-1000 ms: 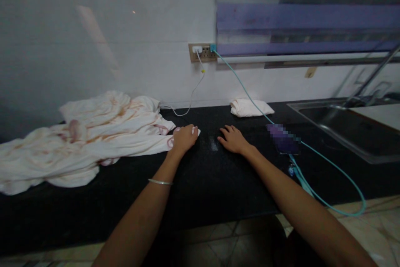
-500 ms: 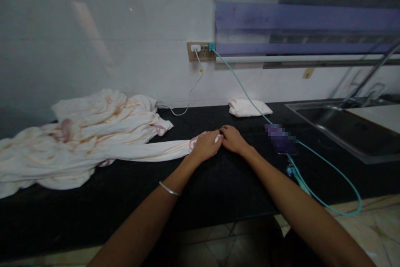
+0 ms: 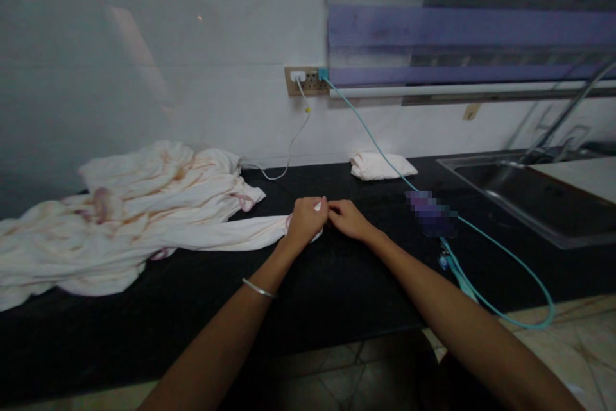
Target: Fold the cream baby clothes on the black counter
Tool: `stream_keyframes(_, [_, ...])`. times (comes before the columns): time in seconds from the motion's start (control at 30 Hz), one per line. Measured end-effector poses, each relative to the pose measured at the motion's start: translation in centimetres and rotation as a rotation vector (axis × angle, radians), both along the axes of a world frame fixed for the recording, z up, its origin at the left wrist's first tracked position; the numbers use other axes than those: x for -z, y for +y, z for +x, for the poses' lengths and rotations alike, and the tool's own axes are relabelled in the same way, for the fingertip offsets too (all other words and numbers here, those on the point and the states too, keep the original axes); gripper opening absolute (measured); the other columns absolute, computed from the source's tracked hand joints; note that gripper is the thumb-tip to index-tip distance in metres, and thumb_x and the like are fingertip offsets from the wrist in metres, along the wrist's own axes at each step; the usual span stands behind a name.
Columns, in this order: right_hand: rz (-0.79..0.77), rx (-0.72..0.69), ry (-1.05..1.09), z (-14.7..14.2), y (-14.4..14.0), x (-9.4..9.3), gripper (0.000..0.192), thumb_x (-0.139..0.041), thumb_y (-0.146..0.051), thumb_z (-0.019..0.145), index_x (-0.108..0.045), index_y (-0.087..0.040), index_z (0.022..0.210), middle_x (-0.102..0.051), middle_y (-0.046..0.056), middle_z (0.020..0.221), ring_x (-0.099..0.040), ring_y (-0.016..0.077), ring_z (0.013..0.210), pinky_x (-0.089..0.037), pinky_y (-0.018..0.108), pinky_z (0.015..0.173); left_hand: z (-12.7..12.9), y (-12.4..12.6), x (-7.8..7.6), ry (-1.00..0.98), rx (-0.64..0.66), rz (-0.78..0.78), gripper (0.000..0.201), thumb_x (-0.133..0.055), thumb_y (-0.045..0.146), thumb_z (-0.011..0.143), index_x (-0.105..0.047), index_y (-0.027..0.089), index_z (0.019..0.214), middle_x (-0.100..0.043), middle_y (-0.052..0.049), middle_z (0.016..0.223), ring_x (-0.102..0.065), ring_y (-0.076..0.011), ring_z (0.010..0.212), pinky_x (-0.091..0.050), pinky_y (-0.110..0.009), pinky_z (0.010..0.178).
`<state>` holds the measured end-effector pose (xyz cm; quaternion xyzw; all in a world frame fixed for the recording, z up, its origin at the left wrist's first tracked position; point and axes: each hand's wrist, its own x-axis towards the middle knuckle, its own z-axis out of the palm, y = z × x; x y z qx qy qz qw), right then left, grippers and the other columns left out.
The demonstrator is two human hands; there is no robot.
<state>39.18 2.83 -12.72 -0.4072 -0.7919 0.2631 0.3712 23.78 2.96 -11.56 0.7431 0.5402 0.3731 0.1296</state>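
"What did the left grip (image 3: 307, 222) have?"

"It was curled tight around the thin end of a white cloth (image 3: 144, 228), near the middle of the frame. A bit of white poked out by the thumb."

"And the right grip (image 3: 350, 218)?"

"Its fingers were bent, right up next to the left one. I couldn't tell if they pinched any cloth."

"Where was the rest of it?"

"It ran left in a long strip to a big, crumpled heap at the left of the frame, on the black desk (image 3: 289, 295)."

"Was it hard to hold?"

"I don't think so. It looked soft, floppy and light, and not easy to break. An end or edge seemed the best place to grab."

"What else was there?"

"A small white bundle (image 3: 382, 166) right of the middle, a sink (image 3: 510, 209) at the right, and a purple blind (image 3: 471, 26) at the upper right."
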Motion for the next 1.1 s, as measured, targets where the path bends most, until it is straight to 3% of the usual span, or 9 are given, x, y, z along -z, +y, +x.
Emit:
stream_keyframes(0.2, [-0.115, -0.088, 0.055, 0.3, -0.3, 0.0, 0.029, -0.052, -0.027, 0.093, -0.070, -0.014, 0.075, -0.061, -0.001, 0.063, -0.052, 0.0123, 0.059, -0.037, 0.024, 0.061, -0.5, 0.2, 0.0, -0.083, 0.141, -0.065, 0.047, -0.046, 0.039, 0.093, -0.059, 0.018, 0.054, -0.054, 0.000, 0.053, -0.049, -0.0139, 0.059, -0.031, -0.028, 0.060])
stream_keyframes(0.33, [-0.170, -0.157, 0.130, 0.3, -0.5, 0.0, 0.028, -0.055, -0.037, 0.090, -0.068, -0.015, 0.077, -0.061, -0.001, 0.067, -0.053, 0.0124, 0.062, -0.038, 0.025, 0.062, -0.8, 0.6, 0.3, -0.154, 0.165, -0.076, 0.050, -0.045, 0.046, 0.094, -0.059, 0.018, 0.056, -0.052, 0.001, 0.054, -0.048, -0.0136, 0.059, -0.033, -0.027, 0.060])
stream_keyframes(0.47, [-0.160, -0.151, 0.164, -0.1, -0.7, 0.0, 0.032, -0.062, -0.043, 0.084, -0.058, -0.017, 0.065, -0.052, -0.004, 0.061, -0.044, 0.0104, 0.058, -0.031, 0.024, 0.056, -0.7, 0.8, 0.5, -0.214, 0.177, -0.081, 0.053, -0.044, 0.054, 0.095, -0.063, 0.017, 0.062, -0.056, 0.000, 0.059, -0.052, -0.0150, 0.064, -0.037, -0.027, 0.064])
stream_keyframes(0.67, [-0.087, 0.035, 0.210, -1.5, -1.0, -0.1, 0.034, -0.056, -0.031, 0.077, -0.033, -0.023, 0.054, -0.031, -0.008, 0.051, -0.027, 0.0077, 0.052, -0.018, 0.026, 0.051, -0.6, 0.8, 0.5, -0.234, 0.195, -0.076, 0.055, -0.041, 0.058, 0.099, -0.061, 0.018, 0.066, -0.060, 0.000, 0.066, -0.054, -0.0162, 0.071, -0.038, -0.029, 0.068])
stream_keyframes(0.87, [-0.051, 0.111, 0.191, -1.7, -0.8, 0.1, 0.036, -0.054, -0.034, 0.078, -0.031, -0.024, 0.053, -0.029, -0.007, 0.050, -0.026, 0.0081, 0.051, -0.016, 0.028, 0.051, -1.1, 0.9, 0.3, -0.060, 0.152, 0.022, 0.047, -0.038, 0.051, 0.103, -0.060, 0.021, 0.075, -0.063, -0.001, 0.074, -0.057, -0.0171, 0.075, -0.039, -0.030, 0.072])
stream_keyframes(1.1, [0.066, 0.548, 0.299, 2.0, 1.4, -0.2, 0.032, -0.051, -0.025, 0.071, -0.025, -0.025, 0.053, -0.023, -0.007, 0.053, -0.025, 0.0096, 0.055, -0.015, 0.029, 0.055, -2.5, 1.6, 0.1, 0.063, 0.133, 0.020, 0.041, -0.045, 0.054, 0.101, -0.069, 0.021, 0.106, -0.073, -0.009, 0.106, -0.066, -0.0243, 0.099, -0.049, -0.037, 0.090])
